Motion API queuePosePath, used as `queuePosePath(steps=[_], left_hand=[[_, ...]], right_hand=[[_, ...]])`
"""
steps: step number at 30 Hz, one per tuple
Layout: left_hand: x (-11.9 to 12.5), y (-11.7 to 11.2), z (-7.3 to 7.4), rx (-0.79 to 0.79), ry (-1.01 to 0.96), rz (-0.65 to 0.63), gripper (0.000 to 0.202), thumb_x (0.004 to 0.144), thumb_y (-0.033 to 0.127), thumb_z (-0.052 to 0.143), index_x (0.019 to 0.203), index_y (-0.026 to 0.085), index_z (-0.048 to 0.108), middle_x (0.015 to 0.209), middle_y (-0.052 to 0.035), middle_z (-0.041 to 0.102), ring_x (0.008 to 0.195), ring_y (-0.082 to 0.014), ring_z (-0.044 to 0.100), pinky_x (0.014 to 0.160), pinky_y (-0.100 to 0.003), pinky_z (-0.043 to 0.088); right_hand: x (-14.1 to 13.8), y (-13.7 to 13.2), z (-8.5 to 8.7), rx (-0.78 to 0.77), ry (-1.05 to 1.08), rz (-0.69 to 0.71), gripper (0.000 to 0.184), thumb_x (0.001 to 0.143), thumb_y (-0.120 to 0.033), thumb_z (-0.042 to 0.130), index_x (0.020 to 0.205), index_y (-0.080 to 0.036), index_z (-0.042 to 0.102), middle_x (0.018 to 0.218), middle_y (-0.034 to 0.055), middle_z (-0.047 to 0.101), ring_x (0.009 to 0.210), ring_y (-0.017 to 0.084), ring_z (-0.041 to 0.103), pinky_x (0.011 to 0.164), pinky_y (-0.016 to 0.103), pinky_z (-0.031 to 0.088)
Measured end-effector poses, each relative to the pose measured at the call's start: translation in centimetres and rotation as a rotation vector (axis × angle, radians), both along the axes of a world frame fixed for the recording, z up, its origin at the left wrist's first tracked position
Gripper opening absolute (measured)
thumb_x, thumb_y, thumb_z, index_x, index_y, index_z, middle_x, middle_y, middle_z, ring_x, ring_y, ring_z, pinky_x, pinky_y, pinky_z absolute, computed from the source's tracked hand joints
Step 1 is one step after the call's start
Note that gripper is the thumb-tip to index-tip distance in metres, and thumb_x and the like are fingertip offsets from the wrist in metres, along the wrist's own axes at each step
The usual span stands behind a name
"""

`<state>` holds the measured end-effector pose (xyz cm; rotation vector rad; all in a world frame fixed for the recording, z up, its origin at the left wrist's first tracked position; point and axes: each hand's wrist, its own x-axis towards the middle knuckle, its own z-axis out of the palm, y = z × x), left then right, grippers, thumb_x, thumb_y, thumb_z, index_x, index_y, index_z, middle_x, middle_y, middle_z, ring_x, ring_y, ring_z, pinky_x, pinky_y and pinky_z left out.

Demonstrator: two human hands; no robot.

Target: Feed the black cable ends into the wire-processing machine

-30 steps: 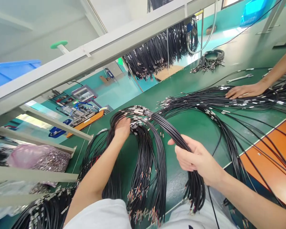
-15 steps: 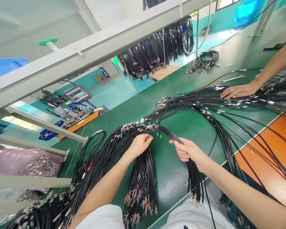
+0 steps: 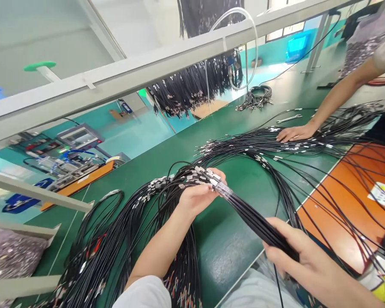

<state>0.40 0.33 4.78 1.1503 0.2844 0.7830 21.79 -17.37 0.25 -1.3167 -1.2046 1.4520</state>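
A bundle of black cables (image 3: 253,218) with white labels is raised off the green table. My left hand (image 3: 200,196) is wrapped round it from below, at the white labels beside a band of clear tape (image 3: 223,189). Farther down, my right hand (image 3: 303,252) grips the same bundle, its fingers closed round the cables. To the left, a thick mass of black cables (image 3: 125,226) spreads toward the table's front edge. Another group of cables with stripped, coloured wire ends (image 3: 182,282) hangs below my left forearm.
A co-worker's hand (image 3: 297,132) rests on a long cable pile (image 3: 256,139) at the right. Behind it lie a wrench (image 3: 288,119) and a coiled cable bundle (image 3: 255,97). A white rail (image 3: 131,77) crosses above the green table (image 3: 147,162).
My left hand has moved under the cable bundle and now holds it at the labels. My right hand has drawn the bundle down and right, toward me. The camera view has shifted.
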Motion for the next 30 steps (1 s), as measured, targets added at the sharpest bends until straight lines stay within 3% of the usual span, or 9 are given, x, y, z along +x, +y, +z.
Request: queuePosePath(steps=[5, 8, 11, 15, 17, 19, 23, 26, 30], left_hand=[[2.3, -0.2, -3.0, -0.189, 0.074, 0.045, 0.054, 0.071, 0.021, 0.077, 0.123, 0.019, 0.064, 0.114, -0.0082, 0.064, 0.096, -0.0168, 0.061, 0.082, -0.028, 0.051], [3.4, -0.2, -4.9, -0.26, 0.099, 0.08, 0.044, 0.073, 0.013, 0.077, 0.117, 0.016, 0.069, 0.105, -0.0065, 0.069, 0.091, -0.0122, 0.064, 0.086, -0.022, 0.05], [4.4, -0.1, -6.2, -0.248, 0.126, 0.097, 0.039, 0.077, 0.017, 0.076, 0.115, 0.013, 0.07, 0.093, -0.0058, 0.07, 0.085, -0.0114, 0.066, 0.083, -0.021, 0.052], [3.8, 0.3, -6.8, -0.141, 0.194, 0.06, 0.031, 0.083, 0.026, 0.073, 0.11, 0.011, 0.071, 0.08, -0.0068, 0.071, 0.07, -0.0118, 0.067, 0.068, -0.022, 0.053], [2.7, 0.6, -6.9, -0.083, 0.216, -0.045, 0.031, 0.083, 0.03, 0.073, 0.108, 0.011, 0.071, 0.073, -0.0069, 0.071, 0.064, -0.0135, 0.067, 0.06, -0.022, 0.052], [1.4, 0.8, -6.9, -0.041, 0.235, -0.156, 0.035, 0.081, 0.035, 0.075, 0.106, 0.011, 0.072, 0.069, -0.008, 0.072, 0.059, -0.0168, 0.068, 0.053, -0.024, 0.052], [-0.7, 1.0, -7.2, -0.028, 0.287, -0.257, 0.036, 0.074, 0.038, 0.081, 0.096, 0.011, 0.074, 0.072, -0.0117, 0.074, 0.055, -0.0203, 0.069, 0.046, -0.026, 0.052], [-1.5, 0.9, -7.7, -0.025, 0.311, -0.276, 0.029, 0.073, 0.034, 0.082, 0.089, 0.011, 0.075, 0.074, -0.012, 0.074, 0.056, -0.0194, 0.069, 0.047, -0.025, 0.052], [-1.8, 0.8, -8.0, 0.001, 0.32, -0.3, 0.03, 0.073, 0.037, 0.082, 0.086, 0.011, 0.074, 0.071, -0.0105, 0.073, 0.05, -0.0168, 0.067, 0.046, -0.024, 0.053]], right_hand=[[1.3, 2.2, -1.4, -0.075, 0.519, 0.041, 0.037, 0.096, -0.047, 0.052, 0.12, -0.019, 0.057, 0.063, -0.007, 0.035, 0.047, 0.005, 0.02, 0.041, 0.019, 0.018], [2.8, 4.3, -3.7, -0.118, 0.777, 0.132, 0.032, 0.098, -0.043, 0.05, 0.114, -0.017, 0.059, 0.062, -0.0083, 0.03, 0.043, 0.003, 0.012, 0.038, 0.018, 0.013], [3.8, 5.2, -5.2, -0.124, 0.803, 0.192, 0.034, 0.098, -0.044, 0.047, 0.114, -0.017, 0.06, 0.059, -0.0095, 0.025, 0.042, 0.003, 0.008, 0.036, 0.017, 0.012], [3.6, 4.0, -3.8, 0.051, 0.296, 0.114, 0.035, 0.099, -0.046, 0.046, 0.12, -0.021, 0.057, 0.062, -0.0062, 0.04, 0.043, 0.006, 0.027, 0.039, 0.019, 0.026], [3.0, 2.5, -2.8, 0.24, -0.125, 0.072, 0.032, 0.1, -0.04, 0.047, 0.125, -0.023, 0.056, 0.075, -0.0004, 0.056, 0.058, 0.011, 0.05, 0.052, 0.023, 0.043], [2.1, 1.1, -2.6, 0.467, -0.465, 0.064, 0.032, 0.101, -0.033, 0.043, 0.129, -0.023, 0.053, 0.087, 0.0031, 0.064, 0.072, 0.016, 0.061, 0.065, 0.028, 0.05], [0.4, -0.9, -4.7, 0.815, -0.895, 0.005, 0.043, 0.1, -0.019, 0.039, 0.142, -0.015, 0.043, 0.085, 0.0044, 0.064, 0.066, 0.017, 0.061, 0.063, 0.031, 0.05], [-0.3, -1.6, -6.0, 0.884, -1.093, -0.026, 0.056, 0.095, -0.008, 0.029, 0.15, -0.013, 0.036, 0.083, 0.005, 0.06, 0.067, 0.017, 0.059, 0.061, 0.032, 0.048], [-0.1, -2.0, -5.7, 0.935, -1.185, -0.076, 0.06, 0.092, -0.008, 0.027, 0.15, -0.014, 0.039, 0.081, 0.0052, 0.058, 0.065, 0.017, 0.054, 0.061, 0.033, 0.044]])
